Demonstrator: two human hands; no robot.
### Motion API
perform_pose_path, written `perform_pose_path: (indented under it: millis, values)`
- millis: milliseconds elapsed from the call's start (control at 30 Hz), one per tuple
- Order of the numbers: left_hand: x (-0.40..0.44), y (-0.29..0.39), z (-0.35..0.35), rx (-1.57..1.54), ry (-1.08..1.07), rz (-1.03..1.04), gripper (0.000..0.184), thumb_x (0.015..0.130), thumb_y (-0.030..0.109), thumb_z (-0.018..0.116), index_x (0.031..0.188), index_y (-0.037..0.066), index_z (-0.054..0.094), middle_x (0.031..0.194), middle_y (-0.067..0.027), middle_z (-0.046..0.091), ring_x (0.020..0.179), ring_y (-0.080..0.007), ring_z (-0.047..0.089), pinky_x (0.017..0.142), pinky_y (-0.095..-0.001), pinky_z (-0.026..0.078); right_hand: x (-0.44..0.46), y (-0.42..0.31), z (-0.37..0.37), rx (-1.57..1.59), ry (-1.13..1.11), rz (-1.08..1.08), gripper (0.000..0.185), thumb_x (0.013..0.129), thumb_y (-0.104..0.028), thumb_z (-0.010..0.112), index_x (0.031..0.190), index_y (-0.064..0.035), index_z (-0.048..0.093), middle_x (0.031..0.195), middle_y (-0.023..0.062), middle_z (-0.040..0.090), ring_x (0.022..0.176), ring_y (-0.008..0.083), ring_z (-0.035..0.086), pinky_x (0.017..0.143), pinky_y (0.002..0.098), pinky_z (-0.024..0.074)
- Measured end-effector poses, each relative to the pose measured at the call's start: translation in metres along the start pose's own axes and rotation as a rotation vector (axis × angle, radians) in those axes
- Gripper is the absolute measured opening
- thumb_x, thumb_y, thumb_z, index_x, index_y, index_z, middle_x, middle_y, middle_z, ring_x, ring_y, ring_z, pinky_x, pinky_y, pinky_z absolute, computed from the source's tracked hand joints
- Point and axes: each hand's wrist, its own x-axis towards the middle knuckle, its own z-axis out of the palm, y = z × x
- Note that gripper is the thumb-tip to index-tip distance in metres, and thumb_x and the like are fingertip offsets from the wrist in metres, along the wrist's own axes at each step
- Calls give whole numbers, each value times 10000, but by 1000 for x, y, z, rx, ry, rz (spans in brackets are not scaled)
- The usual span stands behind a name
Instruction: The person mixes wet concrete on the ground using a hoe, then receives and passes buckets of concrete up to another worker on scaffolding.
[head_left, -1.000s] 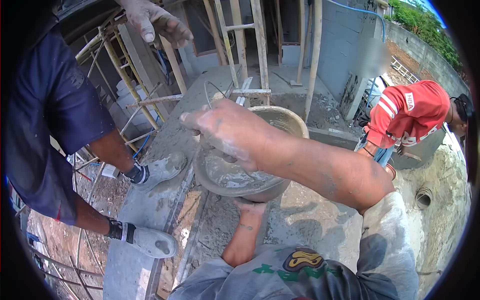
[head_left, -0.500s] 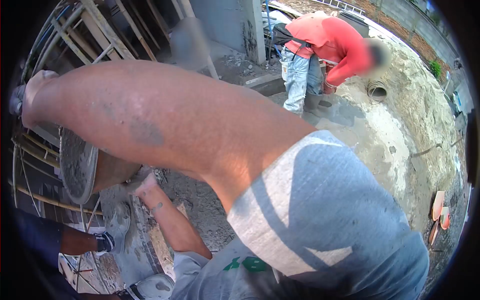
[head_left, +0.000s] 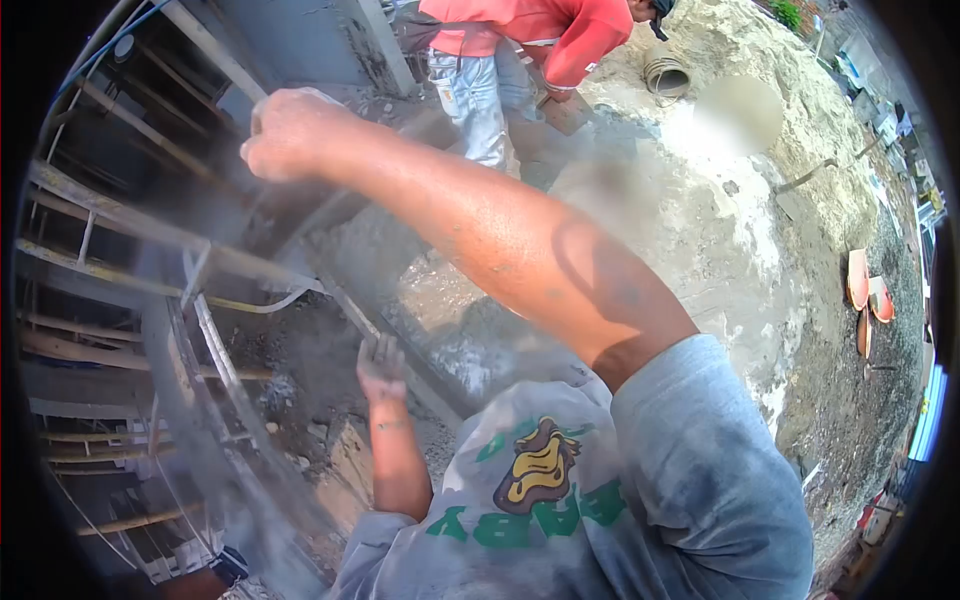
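At the upper left, my right hand (head_left: 290, 135) is closed in a fist at the end of my outstretched arm. A dark, blurred rounded shape hangs just below it; what the fist holds cannot be made out. Lower down, my left hand (head_left: 382, 368) is raised with its fingers up and apart, holding nothing. It is near the long edge of a concrete ledge (head_left: 425, 390). Mortar smears mark my left wrist.
A co-worker in a red top (head_left: 590, 45) and pale jeans bends over wet concrete at the top. Bamboo poles and a ladder-like frame (head_left: 215, 340) stand at left. A corrugated pipe (head_left: 665, 77) lies near the top, orange-red tools (head_left: 858, 280) at right. Another person's wrist (head_left: 230, 563) shows at bottom left.
The mortar-filled bucket has left my left hand and is no longer clearly visible. My right fist has moved up and right since half a second ago. The view has turned right.
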Motion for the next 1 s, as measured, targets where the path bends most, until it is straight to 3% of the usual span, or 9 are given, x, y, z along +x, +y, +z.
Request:
perform_pose_path:
  millis: [33,100,200,300,333,367,500,733,1000]
  values:
    - [-2,-20,9,74,43,-37,600,922,402,448,1390,53,306,1378,-126,405,1264,-278,404,1065,-409,264,-20,69,8,44,92,-8,411,772,-382,576,918,-6,655,957,236,637,932,353,612,835,399,469]
    - [-2,-49,21,215,63,-62,591,903,408,492,1355,48,363,1319,-122,480,1206,-269,474,1013,-400,313,-63,225,49,-211,-68,183,310,850,-248,500,859,-1,689,950,242,640,974,373,600,870,422,460]
    - [-1,-76,35,397,25,-10,552,878,418,542,1283,55,447,1225,-112,560,1113,-247,545,932,-377,362,-212,392,92,317,-53,1020,290,790,-177,527,617,48,584,632,199,591,601,309,621,537,423,482]
    - [5,-81,56,480,-18,-44,605,875,415,550,1322,31,408,1278,-164,515,1180,-308,495,1015,-408,331,-369,461,86,-594,-514,262,218,751,-171,546,618,-14,617,593,169,600,534,311,605,513,395,491]
    - [13,-83,64,486,-39,-23,580,874,395,560,1305,32,424,1249,-159,533,1142,-297,519,981,-403,359,-406,473,94,-44,-212,957,213,749,-139,534,595,2,579,510,154,546,469,289,579,448,414,467]
    - [19,-86,69,497,-55,-7,554,874,375,571,1289,32,440,1220,-155,550,1104,-287,544,947,-398,387,-439,478,92,239,-28,1279,187,745,-106,536,606,18,544,507,140,515,429,266,545,381,423,425]
    - [20,-101,99,636,-116,25,439,885,313,581,1201,15,512,1084,-124,601,946,-240,608,802,-355,470,-530,458,55,352,294,1678,151,771,-94,531,696,35,509,571,165,511,406,248,488,338,361,341]
    - [40,-153,105,827,-312,141,399,866,336,606,1107,20,582,961,-100,664,839,-222,639,771,-335,464,-554,460,34,725,684,1670,94,807,-83,519,785,-23,451,595,102,485,416,181,435,351,323,309]
    - [54,-147,66,904,-261,164,351,875,318,597,1088,39,585,945,-94,666,799,-198,638,704,-293,458,-488,445,51,569,397,1519,206,817,-187,573,906,-5,537,651,85,556,463,176,514,396,306,419]
